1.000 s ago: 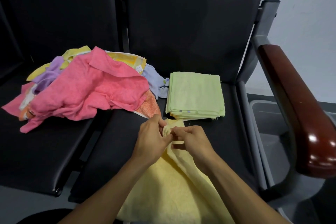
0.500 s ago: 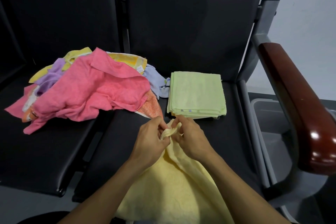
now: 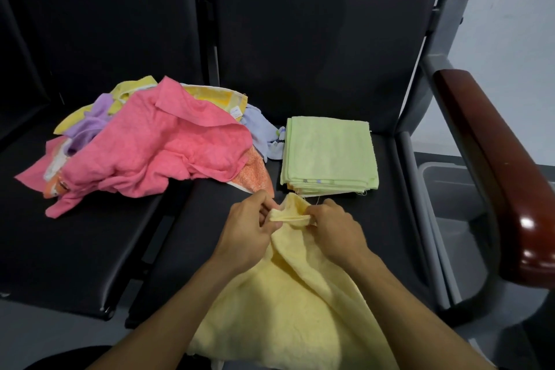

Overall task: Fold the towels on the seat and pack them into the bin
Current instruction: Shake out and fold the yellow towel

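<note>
Black vinyl waiting-room seats [image 3: 300, 249] are the work surface. Nearest the camera, a pale yellow towel [image 3: 285, 309] drapes off the seat edge toward the lap, soft terry, floppy and light, so I'd guess it handles best by its corners. Left hand [image 3: 244, 237] and right hand [image 3: 336, 231] both pinch its bunched top edge, close together. Just beyond sits a neat square stack of folded green towels [image 3: 329, 153]. Further left is the unfolded heap, pink towel [image 3: 156, 153] on top, all crumpled. Grey plastic bin [image 3: 450, 204] sits on the floor beside the glossy wooden armrest [image 3: 495, 159].
</note>
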{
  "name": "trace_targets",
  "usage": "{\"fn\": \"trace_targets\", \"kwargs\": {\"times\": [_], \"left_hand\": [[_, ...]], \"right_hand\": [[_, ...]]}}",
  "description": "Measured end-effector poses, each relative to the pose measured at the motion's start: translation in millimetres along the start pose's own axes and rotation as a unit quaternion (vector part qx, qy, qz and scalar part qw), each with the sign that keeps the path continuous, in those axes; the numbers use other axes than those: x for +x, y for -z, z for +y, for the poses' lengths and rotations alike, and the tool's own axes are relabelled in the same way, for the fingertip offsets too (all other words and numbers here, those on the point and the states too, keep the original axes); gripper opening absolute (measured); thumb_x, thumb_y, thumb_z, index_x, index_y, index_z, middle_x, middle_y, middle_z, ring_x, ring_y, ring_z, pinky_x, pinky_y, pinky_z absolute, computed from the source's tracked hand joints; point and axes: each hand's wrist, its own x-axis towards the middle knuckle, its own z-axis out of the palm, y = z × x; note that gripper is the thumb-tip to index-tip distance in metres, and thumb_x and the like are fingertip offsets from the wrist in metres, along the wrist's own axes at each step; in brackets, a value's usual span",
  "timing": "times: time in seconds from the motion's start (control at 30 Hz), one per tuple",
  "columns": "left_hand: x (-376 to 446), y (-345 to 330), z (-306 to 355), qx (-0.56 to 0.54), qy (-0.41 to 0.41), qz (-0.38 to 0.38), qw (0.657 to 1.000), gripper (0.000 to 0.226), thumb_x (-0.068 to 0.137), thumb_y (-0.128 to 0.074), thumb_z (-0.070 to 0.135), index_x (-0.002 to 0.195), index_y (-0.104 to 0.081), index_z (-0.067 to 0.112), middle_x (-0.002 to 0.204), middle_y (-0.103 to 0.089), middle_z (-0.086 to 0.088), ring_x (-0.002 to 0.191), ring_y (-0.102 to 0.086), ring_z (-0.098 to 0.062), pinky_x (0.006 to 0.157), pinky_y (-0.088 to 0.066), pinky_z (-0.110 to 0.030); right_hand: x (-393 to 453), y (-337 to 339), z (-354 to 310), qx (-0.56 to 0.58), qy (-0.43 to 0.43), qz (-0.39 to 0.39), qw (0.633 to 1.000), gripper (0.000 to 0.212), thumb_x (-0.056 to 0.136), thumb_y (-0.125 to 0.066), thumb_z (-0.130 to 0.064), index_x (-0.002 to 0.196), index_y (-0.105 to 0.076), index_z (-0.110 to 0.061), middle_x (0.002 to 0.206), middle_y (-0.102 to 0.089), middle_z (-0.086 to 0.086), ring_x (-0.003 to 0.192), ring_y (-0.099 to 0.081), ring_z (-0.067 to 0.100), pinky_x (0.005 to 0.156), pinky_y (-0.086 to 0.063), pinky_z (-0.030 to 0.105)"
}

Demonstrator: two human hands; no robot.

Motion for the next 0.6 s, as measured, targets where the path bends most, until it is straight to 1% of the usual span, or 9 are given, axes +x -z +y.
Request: {"fn": "trace_targets", "kwargs": {"times": [0.07,0.2,0.3,0.37,0.4,0.47,0.5,0.53,0.6], "left_hand": [[1.5,9.7,-7.0,0.014,0.018,0.017,1.0,0.025,0.082,-0.075,-0.001,0.08,-0.061,0.019,0.07,-0.062,0.005,0.06,-0.055,0.001,0.058,-0.043,-0.011],[5.3,31.3,-23.6,0.031,0.057,0.058,0.996,0.017,0.082,-0.075,0.001,0.081,-0.064,0.014,0.074,-0.065,0.002,0.06,-0.053,-0.003,0.057,-0.042,-0.011],[8.1,41.3,-32.3,0.035,0.077,0.086,0.993,0.016,0.082,-0.076,0.001,0.082,-0.065,0.014,0.075,-0.066,0.001,0.061,-0.055,-0.005,0.058,-0.043,-0.013],[9.7,43.9,-36.6,0.036,0.086,0.094,0.991,0.015,0.083,-0.075,0.001,0.084,-0.066,0.013,0.076,-0.066,0.001,0.06,-0.054,-0.004,0.057,-0.042,-0.013],[11.0,44.1,-38.5,0.036,0.091,0.096,0.991,0.014,0.084,-0.075,0.001,0.085,-0.066,0.012,0.076,-0.066,0.001,0.061,-0.054,-0.004,0.056,-0.041,-0.013],[13.7,43.2,-40.8,0.023,0.099,0.106,0.989,0.013,0.084,-0.074,0.001,0.086,-0.067,0.012,0.078,-0.066,-0.001,0.062,-0.054,-0.005,0.057,-0.041,-0.012],[14.7,42.0,-40.5,0.014,0.102,0.112,0.988,0.013,0.085,-0.073,0.001,0.087,-0.067,0.012,0.078,-0.066,-0.001,0.062,-0.054,-0.005,0.056,-0.041,-0.012],[16.0,40.5,-39.9,0.008,0.104,0.118,0.988,0.012,0.085,-0.073,0.001,0.088,-0.068,0.012,0.078,-0.066,0.0,0.061,-0.054,-0.005,0.056,-0.041,-0.011],[18.3,37.4,-38.0,-0.007,0.109,0.127,0.986,0.011,0.086,-0.073,0.002,0.088,-0.068,0.012,0.077,-0.065,0.0,0.061,-0.054,-0.005,0.055,-0.042,-0.01]], "right_hand": [[-1.5,3.8,9.8,-0.037,-0.017,0.022,0.999,0.02,0.101,-0.047,-0.018,0.108,-0.064,-0.023,0.1,-0.048,-0.002,0.084,-0.058,0.024,0.069,-0.043,0.037],[-5.6,13.4,15.6,-0.053,-0.016,0.055,0.997,0.016,0.101,-0.055,-0.027,0.111,-0.067,-0.028,0.102,-0.053,-0.004,0.088,-0.062,0.023,0.066,-0.04,0.033],[-8.3,18.7,13.4,-0.034,0.007,0.091,0.995,0.015,0.1,-0.059,-0.034,0.103,-0.072,-0.027,0.102,-0.058,-0.007,0.089,-0.062,0.021,0.065,-0.039,0.032],[-7.8,20.5,12.1,-0.012,0.017,0.077,0.997,0.017,0.097,-0.062,-0.038,0.095,-0.073,-0.025,0.099,-0.059,-0.007,0.085,-0.06,0.02,0.064,-0.042,0.033],[-7.1,20.8,11.8,0.017,0.019,0.062,0.998,0.02,0.095,-0.065,-0.038,0.09,-0.073,-0.021,0.094,-0.06,-0.005,0.083,-0.06,0.022,0.064,-0.046,0.036],[-4.1,21.4,13.4,0.15,0.015,0.048,0.987,0.022,0.089,-0.074,-0.032,0.079,-0.074,-0.012,0.081,-0.067,0.0,0.076,-0.063,0.025,0.065,-0.053,0.041],[-3.7,23.3,13.1,0.227,0.007,0.058,0.972,0.019,0.086,-0.078,-0.028,0.075,-0.075,-0.012,0.077,-0.071,-0.001,0.073,-0.066,0.023,0.068,-0.055,0.039],[-3.5,26.4,12.0,0.29,-0.004,0.072,0.954,0.015,0.082,-0.081,-0.023,0.073,-0.077,-0.013,0.074,-0.073,-0.003,0.072,-0.068,0.018,0.069,-0.056,0.035],[-4.5,31.2,10.6,0.369,-0.021,0.095,0.924,0.007,0.077,-0.085,-0.017,0.075,-0.079,-0.015,0.073,-0.075,-0.005,0.07,-0.07,0.01,0.068,-0.057,0.026]]}}
